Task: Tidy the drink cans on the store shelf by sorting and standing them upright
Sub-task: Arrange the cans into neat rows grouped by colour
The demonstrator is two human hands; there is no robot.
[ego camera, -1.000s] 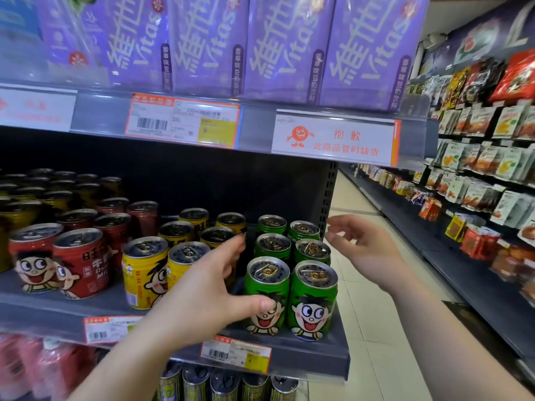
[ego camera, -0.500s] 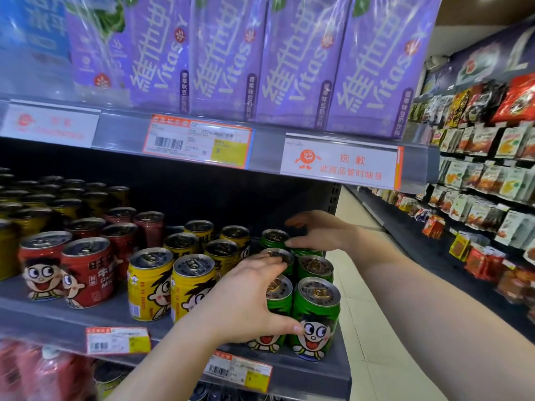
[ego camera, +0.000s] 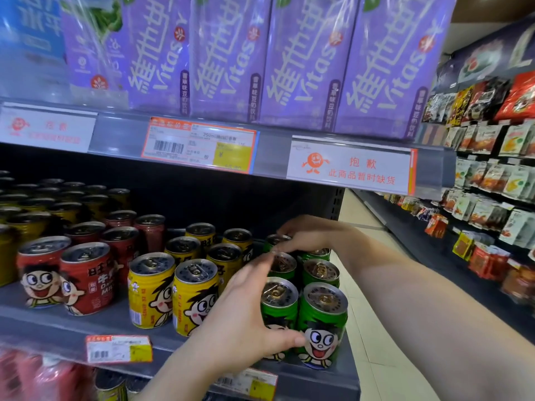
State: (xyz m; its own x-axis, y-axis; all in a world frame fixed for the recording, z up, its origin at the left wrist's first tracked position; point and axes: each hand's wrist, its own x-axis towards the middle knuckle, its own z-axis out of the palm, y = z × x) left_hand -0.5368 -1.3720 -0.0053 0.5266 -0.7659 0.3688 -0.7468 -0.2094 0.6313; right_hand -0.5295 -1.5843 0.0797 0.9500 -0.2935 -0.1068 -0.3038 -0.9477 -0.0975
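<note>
Two shelf levels fill most of the view: purple drink cartons [ego camera: 231,53] up top, w/ price tags [ego camera: 199,144] and an out-of-stock sign [ego camera: 350,169] on the rail below them. Lower shelf [ego camera: 86,325] carries the cans, all upright, grouped by colour. Dark gold cans [ego camera: 34,224] sit far left at the back, red cans [ego camera: 86,279] at front left, yellow cans [ego camera: 173,290] in the middle, green cans [ego camera: 321,322] at the right end in two columns running front to back.

Left hand [ego camera: 240,322] comes in from bottom centre and is wrapped on the front-left green can [ego camera: 279,299]: thumb across its lower front, touching the neighbouring front green can's label, fingers curled up along the can's left side, between it and the yellow cans. Fingertips reach up by the rim of the second-row green can [ego camera: 285,264].

Right hand [ego camera: 304,235] reaches across from the right, forearm above the green rows, fingers curved down over the tops of the rear green cans [ego camera: 276,241]. Touching the lids, but can't tell if it's actually gripping one; palm side is hidden.

Snack packets [ego camera: 489,175] hang on racks across the aisle, right side.
</note>
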